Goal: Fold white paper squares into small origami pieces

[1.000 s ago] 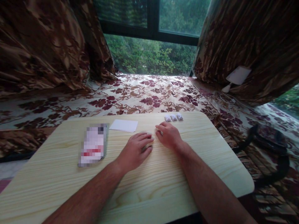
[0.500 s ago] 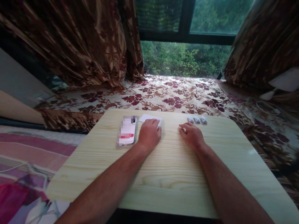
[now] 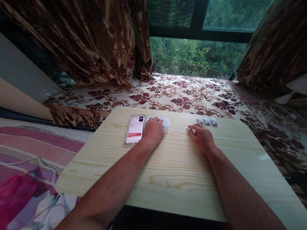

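Note:
My left hand (image 3: 153,131) lies palm down over a white sheet of paper (image 3: 166,122) at the far side of the pale wooden table (image 3: 172,179); only the sheet's right corner shows past the knuckles. Its fingers are curled onto the paper. A phone (image 3: 135,129) with a lit screen lies just left of that hand. My right hand (image 3: 200,136) rests on the table with its fingers loosely bent, touching nothing I can make out. Three small folded white paper pieces (image 3: 207,121) sit in a row just beyond it.
A floral bedspread (image 3: 182,95) stretches behind the table to a window (image 3: 199,48) between brown patterned curtains (image 3: 91,41). A pink striped blanket (image 3: 28,159) lies at the left. White cables (image 3: 279,110) lie on the right.
My left hand has moved from beside the right hand up and left onto the white sheet, covering most of it. The view has turned left. The right hand has stayed in place.

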A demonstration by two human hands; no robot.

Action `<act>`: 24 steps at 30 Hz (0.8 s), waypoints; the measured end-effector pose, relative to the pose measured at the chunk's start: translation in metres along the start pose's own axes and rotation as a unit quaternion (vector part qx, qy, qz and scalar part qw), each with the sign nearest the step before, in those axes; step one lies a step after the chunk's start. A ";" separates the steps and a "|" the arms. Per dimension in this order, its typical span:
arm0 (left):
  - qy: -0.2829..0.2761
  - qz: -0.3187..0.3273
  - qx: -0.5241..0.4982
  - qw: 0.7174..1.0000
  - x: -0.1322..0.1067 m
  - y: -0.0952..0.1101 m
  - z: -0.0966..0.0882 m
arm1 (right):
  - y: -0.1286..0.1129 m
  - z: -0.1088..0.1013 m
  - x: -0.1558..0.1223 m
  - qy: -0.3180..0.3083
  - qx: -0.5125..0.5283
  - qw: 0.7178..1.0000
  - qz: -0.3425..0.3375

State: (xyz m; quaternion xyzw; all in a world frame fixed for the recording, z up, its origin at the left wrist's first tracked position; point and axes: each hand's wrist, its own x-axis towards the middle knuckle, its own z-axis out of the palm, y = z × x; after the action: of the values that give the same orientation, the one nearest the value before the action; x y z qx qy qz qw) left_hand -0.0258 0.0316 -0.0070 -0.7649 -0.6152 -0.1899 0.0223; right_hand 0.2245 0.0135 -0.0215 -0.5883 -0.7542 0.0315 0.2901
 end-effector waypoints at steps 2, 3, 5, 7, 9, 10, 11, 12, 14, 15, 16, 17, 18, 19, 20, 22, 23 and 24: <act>0.001 -0.007 -0.003 1.000 0.000 -0.001 0.001 | 0.000 0.000 0.000 0.001 0.001 1.000 0.000; 0.002 -0.010 -0.005 1.000 0.001 -0.001 0.001 | 0.000 0.000 0.000 0.001 0.000 1.000 0.002; 0.005 -0.010 -0.009 1.000 0.001 -0.001 0.001 | 0.000 0.000 0.000 -0.001 -0.004 1.000 0.002; 0.002 -0.009 -0.014 1.000 0.002 -0.002 0.001 | 0.000 0.001 0.000 -0.002 -0.006 1.000 0.001; -0.008 -0.010 -0.017 1.000 0.002 -0.002 0.000 | 0.000 0.001 0.001 -0.001 -0.006 1.000 0.000; -0.009 -0.016 -0.013 1.000 0.002 -0.002 0.000 | 0.000 0.001 0.001 -0.001 -0.006 1.000 0.000; -0.006 -0.021 -0.008 1.000 0.002 -0.002 -0.001 | -0.001 0.001 0.001 0.000 -0.006 1.000 0.001; -0.003 -0.027 -0.001 1.000 0.002 -0.002 -0.002 | -0.001 0.001 0.001 0.000 -0.005 1.000 0.003; 0.001 -0.035 0.012 0.999 0.002 -0.002 -0.002 | -0.001 0.000 0.001 -0.001 -0.003 1.000 0.004; 0.000 -0.039 0.018 0.999 0.002 -0.002 -0.002 | -0.001 0.000 0.001 -0.002 -0.002 1.000 0.004; -0.001 -0.043 0.023 0.999 0.003 -0.002 -0.002 | -0.001 0.000 0.001 -0.002 -0.001 1.000 0.004; -0.002 -0.047 0.027 0.999 0.003 -0.002 -0.002 | -0.001 0.000 0.001 -0.003 0.000 1.000 0.004; -0.003 -0.051 0.030 0.998 0.003 -0.002 -0.001 | -0.001 0.000 0.001 -0.003 0.000 1.000 0.003; -0.004 -0.056 0.032 0.998 0.004 -0.002 -0.001 | -0.001 0.000 0.001 -0.003 0.001 1.000 0.003; -0.005 -0.061 0.032 0.998 0.004 -0.002 -0.001 | -0.001 0.000 0.002 -0.003 0.000 1.000 0.003; -0.003 -0.070 0.032 0.997 0.004 -0.001 -0.001 | -0.001 0.000 0.002 -0.003 -0.002 1.000 0.002; 0.000 -0.074 0.031 0.997 0.004 -0.001 -0.001 | -0.001 0.000 0.002 -0.003 -0.002 1.000 0.003; 0.004 -0.078 0.031 0.996 0.004 -0.001 -0.001 | -0.001 0.000 0.002 -0.003 -0.003 1.000 0.003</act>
State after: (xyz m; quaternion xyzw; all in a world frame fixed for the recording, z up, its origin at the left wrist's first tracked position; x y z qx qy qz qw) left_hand -0.0263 0.0355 -0.0053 -0.7127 -0.6784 -0.1752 0.0336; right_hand 0.2235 0.0147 -0.0207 -0.5912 -0.7534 0.0320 0.2861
